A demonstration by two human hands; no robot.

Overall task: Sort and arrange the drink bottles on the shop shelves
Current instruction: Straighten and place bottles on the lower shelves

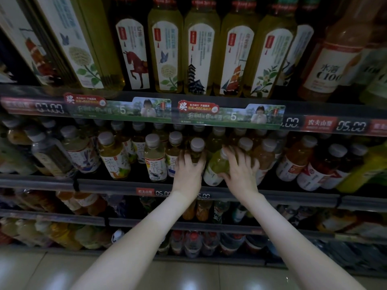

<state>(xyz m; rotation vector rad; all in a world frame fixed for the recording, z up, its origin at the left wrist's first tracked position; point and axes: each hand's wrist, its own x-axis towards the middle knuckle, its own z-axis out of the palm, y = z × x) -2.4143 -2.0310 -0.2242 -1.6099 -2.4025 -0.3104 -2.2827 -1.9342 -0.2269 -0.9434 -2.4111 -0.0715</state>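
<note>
Both my hands reach into the middle shelf (117, 183), which is packed with small tea bottles with grey caps. My left hand (189, 171) grips a dark amber bottle (196, 148) that stands upright. My right hand (240, 170) holds a yellow-green bottle (216, 167) that is tilted, its cap leaning right under my fingers. Next to them on the left stand more tea bottles (155, 158) with white illustrated labels.
The shelf above carries tall yellow tea bottles (201, 57) with picture labels and an orange C100 bottle (328, 65). Price strips (228, 115) run along the shelf edges. Red-labelled juice bottles (310, 170) fill the right side. Lower shelves (188, 226) hold more drinks above a tiled floor (52, 271).
</note>
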